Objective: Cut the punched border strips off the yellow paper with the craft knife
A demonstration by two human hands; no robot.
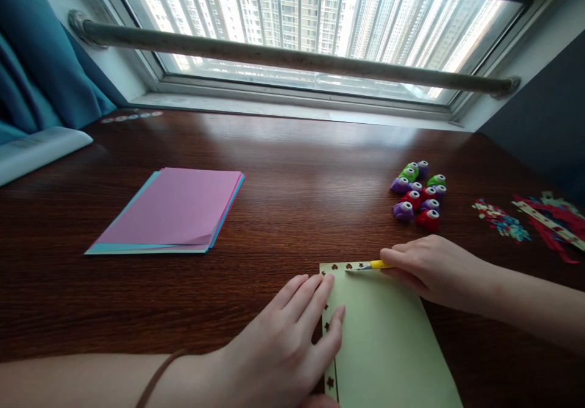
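Observation:
A pale green sheet of paper [388, 341] lies on the table, with small star and heart shapes punched along its top and left edges. A dark slit separates part of the left punched strip from the sheet. My left hand [297, 329] rests flat, fingers stretched over the upper left corner and left edge. My right hand [425, 268] is closed around a craft knife with a yellow handle [380, 264]. Its thin blade points left and touches the paper just below the punched top row. Most of the handle is hidden by my fingers.
Pink and blue paper sheets [176, 207] are stacked at the left. Several colourful craft punches [428, 219] stand behind my right hand. Paper confetti [500, 219] and cut strips [553, 222] lie far right. A metal bar [292, 59] crosses the window behind the table.

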